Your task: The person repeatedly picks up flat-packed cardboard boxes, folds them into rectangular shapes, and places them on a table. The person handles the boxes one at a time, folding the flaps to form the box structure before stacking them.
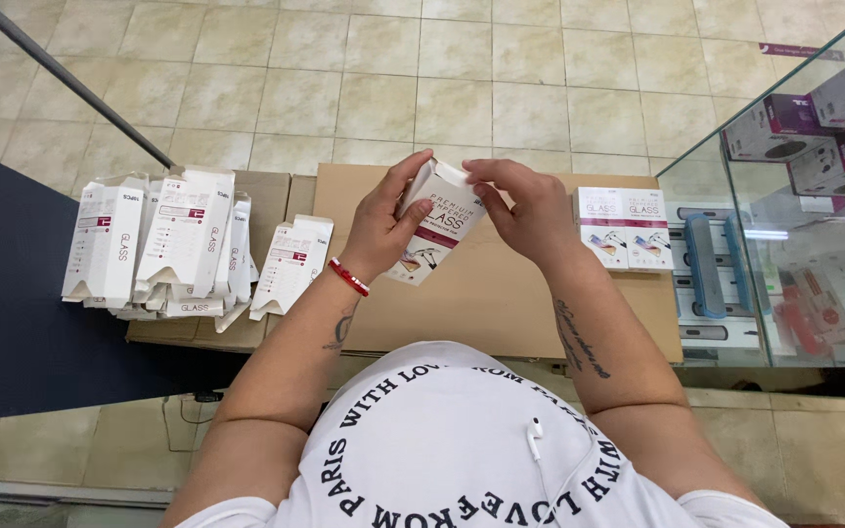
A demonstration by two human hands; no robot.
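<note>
I have a small white cardboard box with a dark red band [437, 227] held up between both hands, above the flat brown cardboard surface [501, 303]. My left hand [383, 227] is wrapped around its left side, thumb across the printed front and fingers curled behind, so that grip is closed on the box. My right hand [530, 210] meets it at the upper end, where my fingertips [476, 168] pinch the open top flap; that grip is closed on the box too. The box sits tilted, its top leaning to the right. A red bracelet [349, 277] is on my left wrist.

To my left, a heap of open white cardboard boxes [163, 244] lies on the surface, flaps loose, with one more open white box [290, 264] just beside it. To my right, two flat white packages [625, 227] lie side by side near a glass display case [794, 225] filled with boxed goods. A beige tiled floor [344, 78] stretches beyond.
</note>
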